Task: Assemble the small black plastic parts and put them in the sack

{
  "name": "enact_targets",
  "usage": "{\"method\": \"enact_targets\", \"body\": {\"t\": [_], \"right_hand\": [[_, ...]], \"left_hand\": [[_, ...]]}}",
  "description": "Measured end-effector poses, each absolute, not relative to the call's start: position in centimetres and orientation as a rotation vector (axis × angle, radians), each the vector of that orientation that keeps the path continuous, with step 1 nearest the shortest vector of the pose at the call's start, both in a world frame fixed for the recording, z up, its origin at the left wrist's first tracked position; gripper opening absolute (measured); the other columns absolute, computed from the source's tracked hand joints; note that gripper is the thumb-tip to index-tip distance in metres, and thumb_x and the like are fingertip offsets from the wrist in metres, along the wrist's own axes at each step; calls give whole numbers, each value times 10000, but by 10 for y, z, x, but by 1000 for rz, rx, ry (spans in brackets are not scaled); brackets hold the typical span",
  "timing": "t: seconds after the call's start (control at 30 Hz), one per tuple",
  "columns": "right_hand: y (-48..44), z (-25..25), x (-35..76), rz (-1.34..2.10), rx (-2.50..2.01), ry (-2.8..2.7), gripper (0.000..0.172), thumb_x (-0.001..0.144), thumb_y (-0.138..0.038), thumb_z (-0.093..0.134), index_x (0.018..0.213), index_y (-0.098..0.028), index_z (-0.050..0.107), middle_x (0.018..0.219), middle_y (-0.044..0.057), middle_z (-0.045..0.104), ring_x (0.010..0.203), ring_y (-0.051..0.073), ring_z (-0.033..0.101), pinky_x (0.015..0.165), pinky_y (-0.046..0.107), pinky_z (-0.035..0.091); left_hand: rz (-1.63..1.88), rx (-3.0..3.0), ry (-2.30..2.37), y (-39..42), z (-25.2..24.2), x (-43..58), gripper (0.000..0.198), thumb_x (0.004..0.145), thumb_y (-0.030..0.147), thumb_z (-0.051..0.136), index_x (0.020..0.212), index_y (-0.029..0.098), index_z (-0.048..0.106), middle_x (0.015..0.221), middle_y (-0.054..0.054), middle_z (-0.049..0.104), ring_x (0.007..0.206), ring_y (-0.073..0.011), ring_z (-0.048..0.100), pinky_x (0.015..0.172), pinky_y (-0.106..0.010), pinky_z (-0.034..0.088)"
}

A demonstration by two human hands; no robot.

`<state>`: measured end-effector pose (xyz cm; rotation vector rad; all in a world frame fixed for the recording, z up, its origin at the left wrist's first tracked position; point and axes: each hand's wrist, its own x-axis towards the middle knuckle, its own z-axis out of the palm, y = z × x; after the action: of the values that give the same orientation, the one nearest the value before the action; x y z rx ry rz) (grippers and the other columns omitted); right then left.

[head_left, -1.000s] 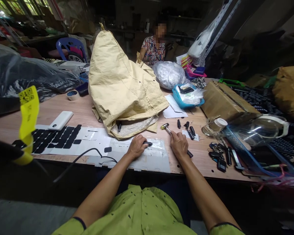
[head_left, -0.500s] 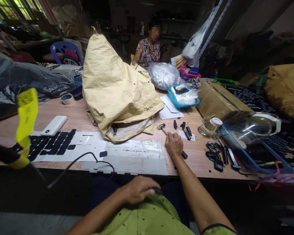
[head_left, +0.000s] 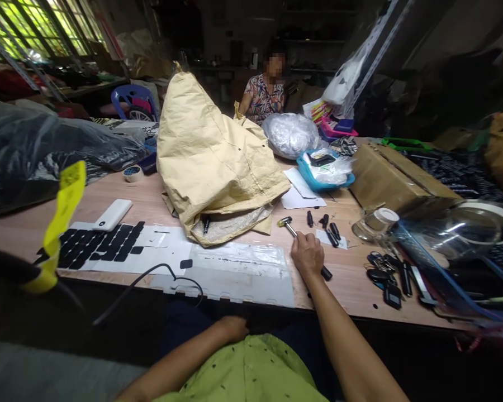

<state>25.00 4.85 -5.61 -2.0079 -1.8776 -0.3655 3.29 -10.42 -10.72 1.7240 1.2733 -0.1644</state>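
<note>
My right hand (head_left: 308,255) rests on the wooden table (head_left: 121,195), fingers wrapped round the handle of a small hammer (head_left: 285,224) whose metal head points away from me and whose black grip end sticks out by my wrist. My left hand (head_left: 233,328) has dropped below the table edge to my lap, against my green shirt; its fingers are hidden. A clear plastic sheet (head_left: 235,265) lies in front of me. Left of it is a white sheet (head_left: 109,245) covered with black pads.
A big tan paper sack (head_left: 213,156) stands mid-table. Small black parts (head_left: 329,229) and keys (head_left: 385,273) lie to the right, near a clear jar (head_left: 444,229) and a cardboard box (head_left: 385,178). A white power bank (head_left: 112,214), blue tray (head_left: 324,170) and black cable (head_left: 151,276). A person sits across.
My left hand left the clear sheet, carrying a small dark piece, and sank under the table edge to my lap. My right hand stayed on the hammer.
</note>
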Motion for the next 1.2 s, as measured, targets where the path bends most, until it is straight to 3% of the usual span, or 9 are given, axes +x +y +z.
{"method": "enact_targets", "body": {"t": [0.13, 0.27, 0.33, 0.43, 0.53, 0.63, 0.87, 1.03, 1.2], "right_hand": [[48, -58, 252, -379, -2003, -1875, 239, 915, -233, 481, 1030, -197, 687, 871, 80, 538, 816, 208, 433, 651, 306, 251], [47, -57, 252, -380, -1997, -1874, 236, 911, -230, 484, 1032, -197, 684, 875, 78, 537, 816, 205, 433, 653, 303, 251], [47, -56, 251, -376, -2004, -1871, 234, 909, -224, 484, 1033, -198, 681, 883, 79, 540, 823, 206, 436, 659, 303, 260], [47, -54, 249, -357, -2020, -1874, 238, 907, -219, 485, 1044, -199, 679, 893, 81, 543, 839, 210, 443, 669, 302, 275], [46, -51, 246, -339, -2030, -1882, 238, 910, -213, 482, 1047, -199, 676, 897, 82, 542, 851, 212, 449, 678, 302, 287], [46, -49, 244, -329, -2056, -1883, 233, 913, -212, 484, 1053, -200, 669, 902, 83, 542, 861, 213, 454, 684, 302, 295], [45, -46, 239, -326, -2110, -1893, 219, 925, -223, 464, 1011, -197, 664, 914, 85, 554, 885, 217, 463, 683, 304, 293], [45, -46, 239, -317, -2107, -1893, 218, 927, -227, 460, 1014, -195, 657, 927, 88, 548, 879, 215, 456, 681, 304, 292], [46, -46, 240, -312, -2109, -1888, 228, 927, -231, 455, 1027, -197, 656, 934, 92, 541, 893, 222, 449, 691, 309, 293]], "left_hand": [[-168, 1854, 928, -106, -53, 38, 361, 839, 327, 589, 1163, 222, 709, 1142, -118, 725, 1079, -319, 663, 905, -406, 508], [231, 1779, 771, -70, 6, 27, 336, 867, 408, 610, 1144, 243, 705, 1044, -38, 750, 929, -199, 689, 827, -270, 519], [501, 1804, 1117, -36, 20, 11, 284, 910, 355, 538, 1098, 225, 707, 1024, -36, 739, 926, -195, 669, 840, -294, 521], [809, 1791, 1906, 17, 17, -19, 289, 887, 247, 530, 1129, 179, 672, 1116, -119, 674, 1066, -274, 611, 930, -404, 492], [753, 1560, 2424, 54, -1, -41, 281, 820, 226, 595, 1078, 135, 657, 1081, -184, 630, 1069, -362, 586, 925, -483, 468], [711, 1527, 2548, 65, -16, -48, 270, 806, 183, 575, 1068, 144, 630, 1043, -179, 618, 1062, -369, 568, 911, -479, 451], [747, 1717, 2349, 49, -16, -39, 267, 819, 126, 532, 1051, 193, 646, 1025, -146, 645, 1042, -342, 555, 897, -468, 441], [1051, 1891, 1805, 23, -12, -20, 282, 826, 154, 532, 1057, 241, 667, 1007, -57, 676, 964, -243, 592, 884, -382, 485], [811, 2048, 1381, 6, -22, 1, 252, 803, 155, 593, 1007, 248, 707, 955, -33, 689, 944, -216, 595, 886, -360, 482]]}}
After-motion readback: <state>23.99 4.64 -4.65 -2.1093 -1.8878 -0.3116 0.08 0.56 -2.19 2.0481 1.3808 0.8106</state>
